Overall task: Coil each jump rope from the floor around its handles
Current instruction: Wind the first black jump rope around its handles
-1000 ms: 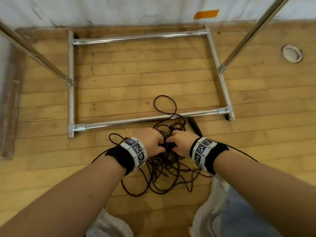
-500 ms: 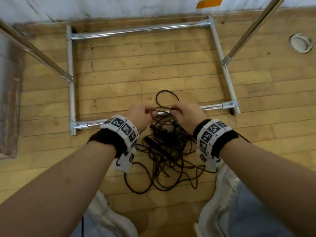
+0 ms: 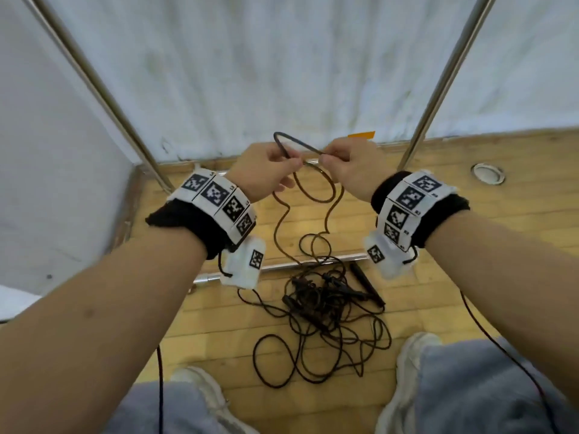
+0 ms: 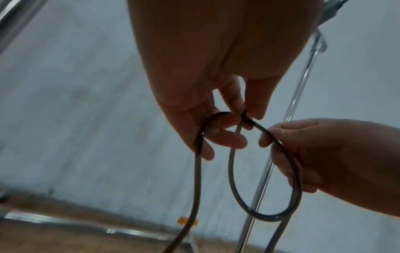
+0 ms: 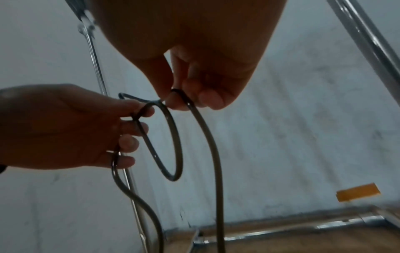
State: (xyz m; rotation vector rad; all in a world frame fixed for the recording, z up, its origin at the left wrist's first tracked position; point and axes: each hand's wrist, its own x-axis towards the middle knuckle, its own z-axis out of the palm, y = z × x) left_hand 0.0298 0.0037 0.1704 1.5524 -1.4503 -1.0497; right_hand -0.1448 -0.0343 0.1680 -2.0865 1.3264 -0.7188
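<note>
My left hand and right hand are raised side by side in front of me, close together but apart, each pinching the same jump rope. A short arc of it bridges the gap between my fingers; below them a loop hangs, and two strands drop from my hands to the floor. There they run into the tangled pile of ropes, which lies between my two shoes, nearer to me than the low rail of the metal frame. The handles lie in the pile's far right part. The frame's uprights rise on either side of my hands, and the wall stands behind everything.
</note>
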